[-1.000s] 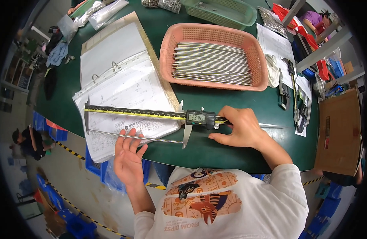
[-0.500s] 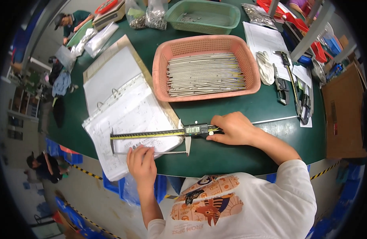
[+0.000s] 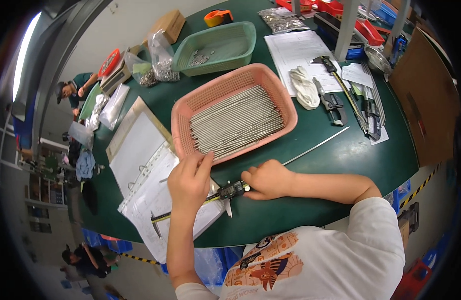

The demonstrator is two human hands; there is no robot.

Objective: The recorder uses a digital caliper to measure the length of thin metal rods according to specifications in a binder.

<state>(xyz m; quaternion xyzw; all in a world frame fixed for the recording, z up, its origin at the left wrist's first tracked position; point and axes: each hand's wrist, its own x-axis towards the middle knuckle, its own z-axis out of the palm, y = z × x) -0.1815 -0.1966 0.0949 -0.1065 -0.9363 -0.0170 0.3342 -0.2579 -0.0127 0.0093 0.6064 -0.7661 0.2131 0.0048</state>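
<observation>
Two hands apart: right hand (image 3: pixel 266 180) clamped on digital caliper (image 3: pixel 232 190); left hand (image 3: pixel 189 181) at near rim of pink basket (image 3: pixel 271 85), cannot tell whether gripping. Metal rods (image 3: pixel 235 122) inside; loose rod (image 3: pixel 316 145) near right hand. Left forearm (image 3: pixel 181 235) hides part of caliper. Open binder (image 3: pixel 135 152) partly beneath, green basket (image 3: pixel 218 65) behind.

a factory workshop: calipers (image 3: pixel 232 190), a micrometer (image 3: pixel 334 103) and a basket (image 3: pixel 180 127) of metal rods (image 3: pixel 238 120) crowd the green counter (image 3: pixel 375 160).

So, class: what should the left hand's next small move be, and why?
Perhaps the left hand should lay the thin rod it seems to hold in the pink basket: it is at the basket's near edge, and similar rods lie inside.
</observation>
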